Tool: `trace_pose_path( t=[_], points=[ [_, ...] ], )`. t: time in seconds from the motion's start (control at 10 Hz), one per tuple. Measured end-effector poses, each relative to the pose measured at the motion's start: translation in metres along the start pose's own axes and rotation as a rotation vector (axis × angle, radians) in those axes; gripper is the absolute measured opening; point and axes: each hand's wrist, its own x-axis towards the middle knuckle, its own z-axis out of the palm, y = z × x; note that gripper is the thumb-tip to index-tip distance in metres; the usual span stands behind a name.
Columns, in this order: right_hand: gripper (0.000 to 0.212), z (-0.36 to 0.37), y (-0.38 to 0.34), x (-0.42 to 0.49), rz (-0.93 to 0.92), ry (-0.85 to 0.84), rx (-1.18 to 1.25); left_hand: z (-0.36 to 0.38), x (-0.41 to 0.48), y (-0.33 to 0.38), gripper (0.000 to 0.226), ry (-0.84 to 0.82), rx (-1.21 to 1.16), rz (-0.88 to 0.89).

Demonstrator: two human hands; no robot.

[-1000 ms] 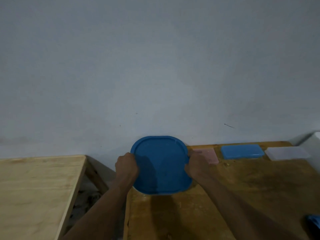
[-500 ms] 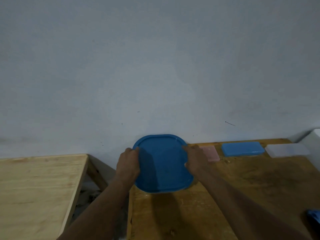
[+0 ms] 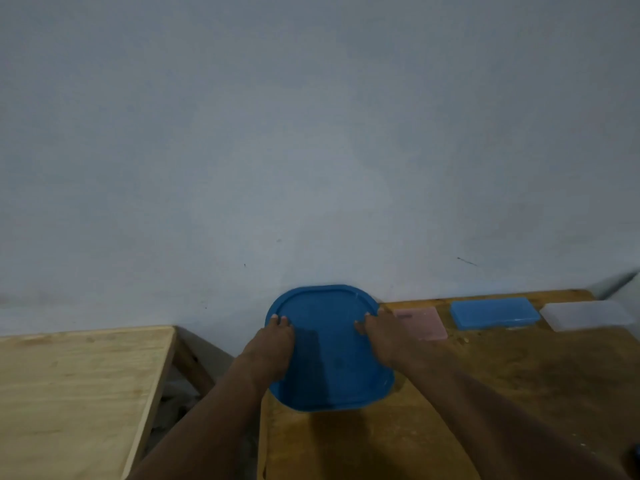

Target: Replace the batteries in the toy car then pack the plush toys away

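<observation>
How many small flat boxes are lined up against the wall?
3, on the darker table: a pink box next to the right hand, a blue box beyond it, a white box farthest right. More may lie off-frame.

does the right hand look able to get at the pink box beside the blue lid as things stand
Probably yes: the right hand lies flat on the blue lid, the pink box sits on the table right beside it, and nothing stands between them.

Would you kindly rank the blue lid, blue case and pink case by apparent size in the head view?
Largest is the blue lid, also nearest the camera; then the blue case; smallest, the pink case.
</observation>
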Motion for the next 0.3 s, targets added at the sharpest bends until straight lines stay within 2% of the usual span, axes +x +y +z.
trace_pose_path(
  t=[0.1, 0.2, 0.3],
  points=[
    [0.054, -0.008, -0.003, -0.013, 0.008, -0.027, 0.009, -0.005, -0.007, 0.000, 0.069, -0.020, -0.088, 0.005],
    [0.048, -0.019, -0.001, -0.030, 0.029, 0.050, 0.095, -0.020, -0.025, 0.000, 0.045, 0.144, -0.386, -0.001],
    [0.036, -0.029, 0.002, -0.048, -0.009, 0.192, 0.314, -0.027, -0.054, 0.008, 0.030, 0.308, -0.527, -0.005]
  ],
)
